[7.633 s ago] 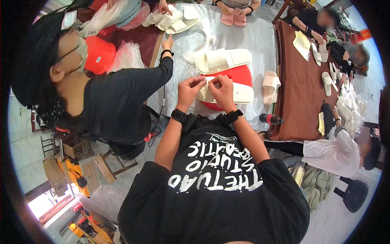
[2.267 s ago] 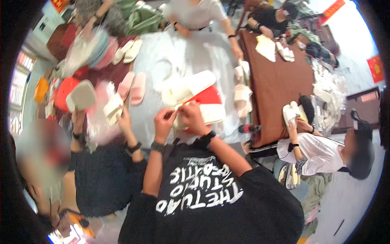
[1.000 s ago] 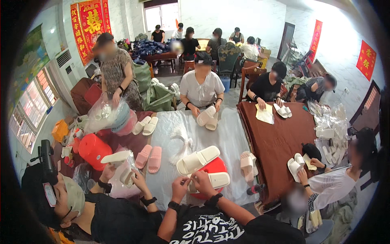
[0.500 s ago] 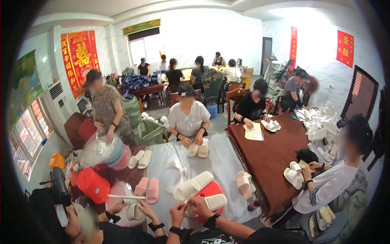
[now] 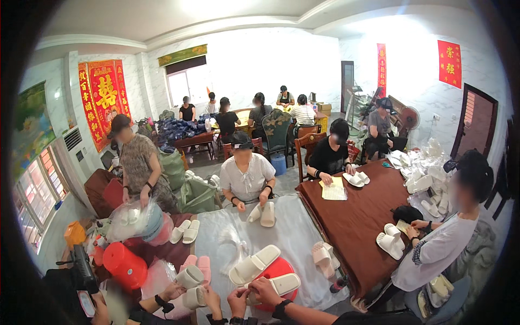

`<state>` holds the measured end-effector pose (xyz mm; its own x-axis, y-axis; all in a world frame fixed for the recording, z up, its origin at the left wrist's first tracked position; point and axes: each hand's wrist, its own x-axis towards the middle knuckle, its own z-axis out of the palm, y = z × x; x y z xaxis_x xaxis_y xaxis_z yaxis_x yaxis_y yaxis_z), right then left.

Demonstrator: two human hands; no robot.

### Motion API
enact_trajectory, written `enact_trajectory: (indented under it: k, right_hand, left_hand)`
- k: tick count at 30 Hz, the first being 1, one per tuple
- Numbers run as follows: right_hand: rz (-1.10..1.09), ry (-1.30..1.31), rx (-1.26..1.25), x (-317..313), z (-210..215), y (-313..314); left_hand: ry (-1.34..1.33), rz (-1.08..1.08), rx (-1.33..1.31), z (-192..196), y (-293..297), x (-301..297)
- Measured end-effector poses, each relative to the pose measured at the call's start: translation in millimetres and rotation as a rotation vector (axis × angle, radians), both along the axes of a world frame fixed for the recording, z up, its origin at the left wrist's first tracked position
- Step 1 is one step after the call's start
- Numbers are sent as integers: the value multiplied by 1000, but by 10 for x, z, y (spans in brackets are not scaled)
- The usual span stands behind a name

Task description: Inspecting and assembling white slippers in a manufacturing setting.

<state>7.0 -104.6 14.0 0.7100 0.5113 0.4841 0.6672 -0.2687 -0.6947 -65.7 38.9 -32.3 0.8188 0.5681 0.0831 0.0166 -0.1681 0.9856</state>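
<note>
Curling inward, grip impossible to tell, my left hand (image 5: 237,301) and right hand (image 5: 263,291) work at the near cream flat-soled slipper (image 5: 287,283) atop a round red plastic stand (image 5: 279,266): fingertip detailing, I judge, next needing steadiness.

The view has risen, so the person's left hand (image 5: 238,301) and right hand (image 5: 264,291) now appear lower than at first. The pink slippers (image 5: 203,268), which the co-worker across (image 5: 246,177) was holding, now lie at left; this co-worker handles cream slippers (image 5: 267,214) instead. The left co-worker's upper slipper (image 5: 189,275), edge-on half a second ago, is now tilted.
</note>
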Motion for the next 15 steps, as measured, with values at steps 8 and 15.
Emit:
enact_trajectory:
  k: [8,15]
  right_hand:
    - [79,-73,-5,63,1,-30]
    - [94,-11,-94,166,-132,2]
  left_hand:
    - [30,-40,-144,72,27,-84]
    - [43,-37,-133,183,27,-35]
